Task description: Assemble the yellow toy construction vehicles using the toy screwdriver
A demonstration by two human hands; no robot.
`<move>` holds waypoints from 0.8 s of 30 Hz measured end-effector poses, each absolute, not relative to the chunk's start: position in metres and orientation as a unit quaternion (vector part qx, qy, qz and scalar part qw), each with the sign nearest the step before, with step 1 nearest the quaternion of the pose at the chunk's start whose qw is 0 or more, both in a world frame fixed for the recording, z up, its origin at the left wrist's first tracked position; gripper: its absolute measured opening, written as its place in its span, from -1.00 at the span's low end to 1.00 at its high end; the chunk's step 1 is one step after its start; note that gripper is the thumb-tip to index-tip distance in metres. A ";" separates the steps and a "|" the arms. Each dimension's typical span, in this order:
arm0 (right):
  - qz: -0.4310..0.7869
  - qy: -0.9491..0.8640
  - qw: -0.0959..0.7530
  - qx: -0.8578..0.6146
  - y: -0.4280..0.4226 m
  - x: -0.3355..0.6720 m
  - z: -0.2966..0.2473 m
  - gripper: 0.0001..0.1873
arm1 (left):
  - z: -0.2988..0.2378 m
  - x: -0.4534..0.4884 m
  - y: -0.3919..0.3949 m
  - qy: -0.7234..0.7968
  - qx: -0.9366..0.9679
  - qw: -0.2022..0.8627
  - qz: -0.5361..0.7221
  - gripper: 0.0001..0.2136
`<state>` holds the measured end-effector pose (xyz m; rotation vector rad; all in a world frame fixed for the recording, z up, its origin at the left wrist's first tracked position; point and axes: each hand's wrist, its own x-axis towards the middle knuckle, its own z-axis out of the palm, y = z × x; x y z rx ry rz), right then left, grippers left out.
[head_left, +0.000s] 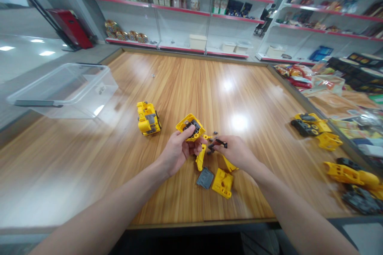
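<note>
Two hands up close over the wooden tabletop (89, 159), and the left hand (176, 152) has its grip clamped around a yellow plastic housing (190, 126), with dark parts packed inside. The right hand (236, 152) has its grip pinched tight on a small black part (220, 142), right beside the housing. Just below them lie a yellow plastic arm (201, 157), a yellow bracket (229, 164), a grey plate (205, 178) and a yellow block (222, 183), while tiny dark pieces (214, 132) sit just past the right fingertips.

Now the risks: that black part is tiny, so one loose pinch could send it skittering across the polished wood. Tip the housing too far and anything loose inside could spill into the parts below. A careless wrist could also knock those tiny pieces out of place.

Further out, an assembled yellow toy vehicle (149, 118) sits left of the hands, with a clear plastic bin (62, 91) beyond it. Over on the right are yellow-and-black toy parts (312, 127), more yellow-and-black toy parts (350, 173) and snack packets (295, 75). Red-edged store shelves (179, 11) run along the far side.
</note>
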<state>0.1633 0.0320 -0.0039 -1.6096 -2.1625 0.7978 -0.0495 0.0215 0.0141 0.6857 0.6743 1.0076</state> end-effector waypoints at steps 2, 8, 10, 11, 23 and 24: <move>0.288 -0.755 0.171 -0.563 0.032 0.163 -0.004 -0.86 | 0.014 -0.050 0.022 0.308 0.319 0.765 0.468 -0.69; 0.301 -0.744 0.205 -0.561 0.031 0.162 -0.005 -0.84 | 0.011 -0.049 0.022 0.319 0.342 0.748 0.470 -0.66; 0.304 -0.737 0.223 -0.561 0.031 0.161 -0.002 -0.83 | 0.010 -0.048 0.022 0.348 0.384 0.710 0.477 -0.65; 0.307 -0.734 0.232 -0.560 0.032 0.161 0.000 -0.82 | 0.009 -0.048 0.022 0.364 0.406 0.687 0.480 -0.67; 0.390 -0.647 0.347 -0.557 0.035 0.164 0.003 -0.83 | 0.004 -0.058 0.024 0.448 0.756 0.245 0.410 -0.75; 0.401 -0.639 0.352 -0.554 0.035 0.164 0.003 -0.83 | 0.003 -0.058 0.024 0.445 0.764 0.238 0.402 -0.74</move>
